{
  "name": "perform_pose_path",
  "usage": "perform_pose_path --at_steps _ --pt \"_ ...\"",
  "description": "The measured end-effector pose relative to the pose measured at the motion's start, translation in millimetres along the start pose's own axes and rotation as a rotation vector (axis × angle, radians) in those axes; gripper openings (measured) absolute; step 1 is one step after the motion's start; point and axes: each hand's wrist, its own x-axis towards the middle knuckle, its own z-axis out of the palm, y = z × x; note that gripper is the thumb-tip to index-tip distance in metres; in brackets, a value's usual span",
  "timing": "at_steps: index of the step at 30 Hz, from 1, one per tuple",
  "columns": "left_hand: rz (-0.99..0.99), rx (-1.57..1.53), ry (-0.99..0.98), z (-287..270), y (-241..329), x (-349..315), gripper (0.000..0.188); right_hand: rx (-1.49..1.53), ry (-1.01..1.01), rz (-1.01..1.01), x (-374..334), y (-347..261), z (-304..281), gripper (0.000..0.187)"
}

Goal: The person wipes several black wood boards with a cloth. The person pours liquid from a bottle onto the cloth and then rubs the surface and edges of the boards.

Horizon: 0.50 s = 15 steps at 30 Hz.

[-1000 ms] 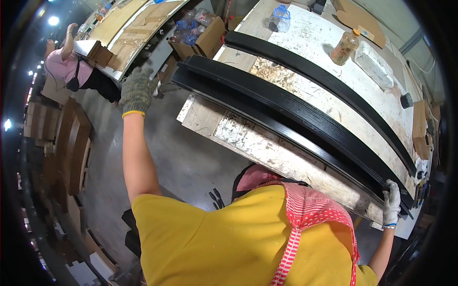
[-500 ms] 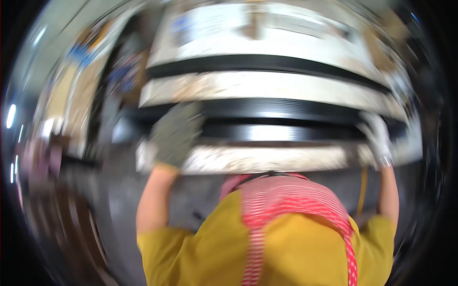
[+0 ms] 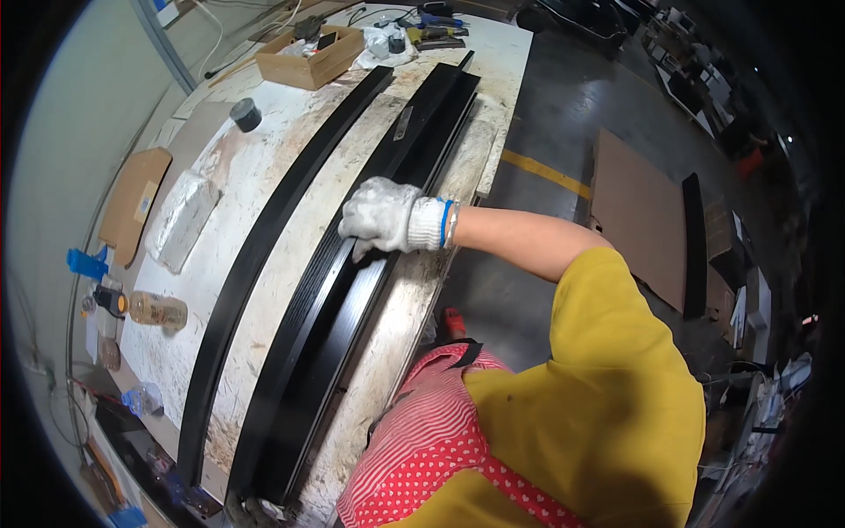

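My right hand (image 3: 383, 216), in a whitish knit glove with a blue-edged cuff, is closed over the edge of a long black ribbed profile (image 3: 304, 304). Right alongside, toward my body, lies a black channel-shaped profile (image 3: 339, 343). Only a bit of my left hand (image 3: 248, 510) shows, in a dark glove at the near end of these profiles; its fingers are mostly hidden. Farther left, a separate black strip (image 3: 251, 264) stretches along the worn white worktable (image 3: 231, 400).
A wooden box (image 3: 310, 62) and hand tools (image 3: 437, 35) sit at the far end. Along the left are a dark-lidded jar (image 3: 246, 114), a silvery wrapped block (image 3: 182, 222) and a yellowish bottle (image 3: 158, 311). Cardboard (image 3: 641, 224) lies on the floor at right.
The view has swung round, so the profiles now run from lower left to upper middle instead of crosswise. My right hand has closed on the ribbed profile; my left has moved mostly out of view.
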Motion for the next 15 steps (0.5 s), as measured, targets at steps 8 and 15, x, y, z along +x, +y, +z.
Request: perform_pose_path --at_steps 8,15 --pt "-0.395 -0.388 -0.395 -43.6 -16.8 20.7 0.031 0.2 -0.298 0.079 26.3 -32.7 -34.2 0.041" --pt "0.05 0.185 -0.154 -10.5 -80.5 37.1 0.039 0.069 -0.089 -0.007 39.7 -26.1 23.9 0.051"
